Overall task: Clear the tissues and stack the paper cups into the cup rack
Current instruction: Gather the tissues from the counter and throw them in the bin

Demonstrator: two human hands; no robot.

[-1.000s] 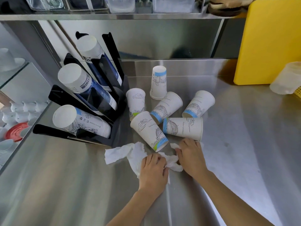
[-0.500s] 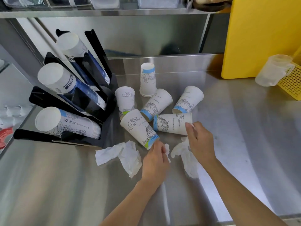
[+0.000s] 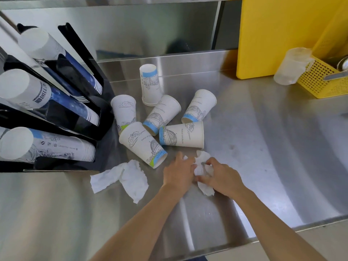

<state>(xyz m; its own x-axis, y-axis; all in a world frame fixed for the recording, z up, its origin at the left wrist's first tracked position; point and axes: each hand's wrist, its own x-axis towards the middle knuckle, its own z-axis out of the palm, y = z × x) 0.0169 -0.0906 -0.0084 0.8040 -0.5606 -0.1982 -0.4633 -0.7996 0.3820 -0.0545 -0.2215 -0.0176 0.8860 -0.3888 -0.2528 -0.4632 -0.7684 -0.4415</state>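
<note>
Both hands work a crumpled tissue (image 3: 202, 166) near the middle of the steel desk (image 3: 263, 151): the left hand (image 3: 178, 173) pinches its left edge, the right hand (image 3: 222, 177) has fingers curled over its right side, grip closed on the paper. A second tissue (image 3: 124, 176) lies loose and flat to the left, just ahead of the rack (image 3: 90, 117). Six loose cups (image 3: 181, 135) cluster just behind the hands; one stands upside down at the back, the others lie tipped. Two of the tipped cups read "Statue of Liberty" beside line drawings. The black rack at left holds three slanted stacks; the middle stack carries a barcode, its digits too small to read. A yellow board (image 3: 282, 34) and yellow basket (image 3: 320, 80) occupy the far right corner. The desk's right half is bare, and its near edge runs close under the forearms.
</note>
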